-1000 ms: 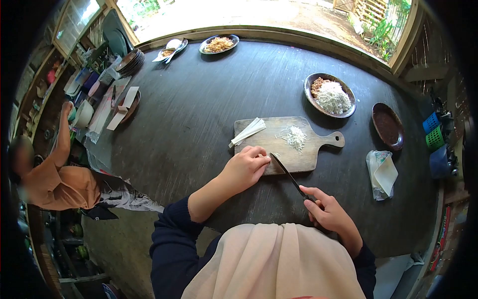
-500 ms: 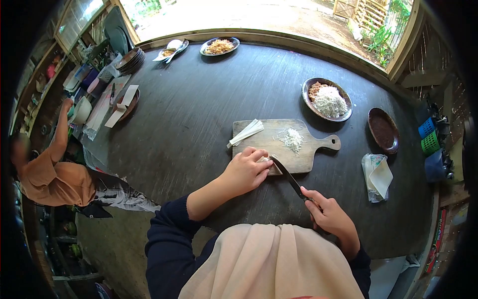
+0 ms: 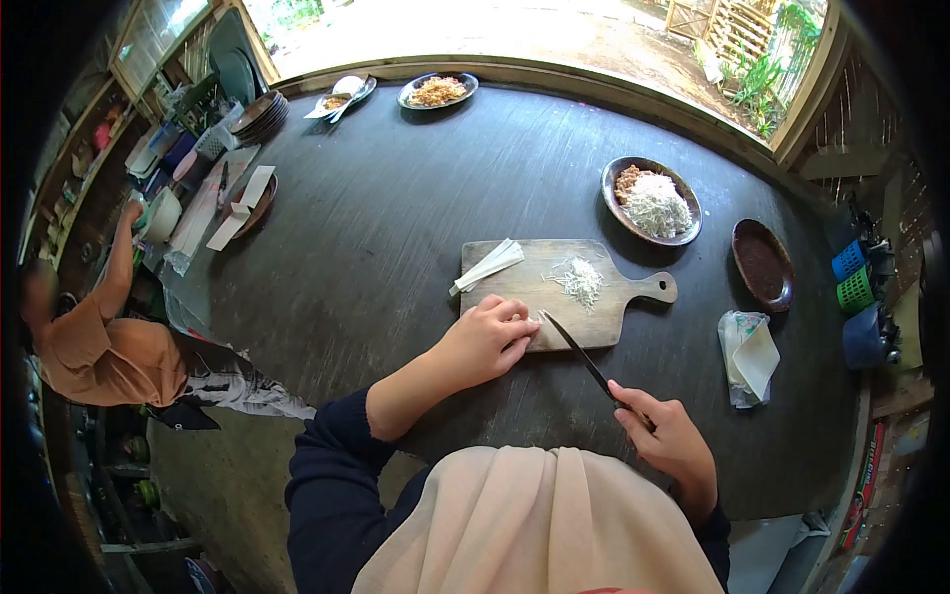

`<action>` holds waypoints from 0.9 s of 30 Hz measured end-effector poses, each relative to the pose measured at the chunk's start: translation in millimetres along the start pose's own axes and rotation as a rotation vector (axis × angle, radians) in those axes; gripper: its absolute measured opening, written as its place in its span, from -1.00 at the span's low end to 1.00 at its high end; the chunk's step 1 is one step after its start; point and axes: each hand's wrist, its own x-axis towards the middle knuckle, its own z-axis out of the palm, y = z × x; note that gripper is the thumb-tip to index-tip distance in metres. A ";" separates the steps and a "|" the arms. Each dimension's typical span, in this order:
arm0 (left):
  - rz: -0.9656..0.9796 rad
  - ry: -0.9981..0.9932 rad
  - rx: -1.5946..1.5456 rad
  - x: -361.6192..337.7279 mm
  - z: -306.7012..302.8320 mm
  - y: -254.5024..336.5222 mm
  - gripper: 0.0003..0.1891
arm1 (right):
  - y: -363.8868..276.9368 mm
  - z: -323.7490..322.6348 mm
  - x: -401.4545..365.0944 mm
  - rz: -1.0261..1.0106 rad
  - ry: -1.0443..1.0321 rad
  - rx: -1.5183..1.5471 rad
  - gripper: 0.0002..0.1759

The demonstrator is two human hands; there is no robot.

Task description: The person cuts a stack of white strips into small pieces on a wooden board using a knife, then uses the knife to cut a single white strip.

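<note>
On the near edge of a wooden cutting board, my left hand has its fingers curled down over a small white strip, mostly hidden beneath them. My right hand grips the handle of a knife. The dark blade slants up and left, its tip on the board close to my left fingertips. A stack of white strips lies at the board's far left corner. To the right of it is a small heap of fine white shreds.
Behind the board sits a brown plate of white shreds and reddish-brown food. An oval dish and a plastic packet lie to the right. Food plates stand along the far edge. Another person is at the left.
The knife and my right hand have shifted slightly, with the blade now at a different slant. My left hand stays almost in place on the board.
</note>
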 end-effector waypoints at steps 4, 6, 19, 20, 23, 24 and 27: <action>0.003 0.007 0.005 -0.4 1.5 -0.7 -0.76 | 2.4 2.1 1.9 -0.025 -0.010 -0.014 -0.60; 0.007 0.010 0.010 0.1 0.4 0.5 -0.75 | 1.3 2.3 2.5 0.003 -0.023 -0.007 -0.59; 0.018 0.010 0.026 -0.5 0.4 0.7 -0.74 | 4.8 5.6 3.7 0.010 0.023 0.014 -0.58; 0.017 0.011 0.026 -0.3 -0.1 1.0 -0.74 | 5.7 5.8 3.4 -0.004 0.030 0.016 -0.58; 0.003 -0.009 0.017 -0.4 -1.5 1.8 -0.75 | 3.3 4.3 3.1 -0.016 0.011 0.005 -0.58; 0.008 0.013 0.038 -0.5 -2.0 1.1 -0.76 | 2.4 3.5 3.0 -0.013 -0.011 -0.009 -0.58; -0.029 0.022 0.010 0.5 -9.8 0.9 -0.77 | 4.1 2.0 4.7 0.052 0.017 0.025 -0.59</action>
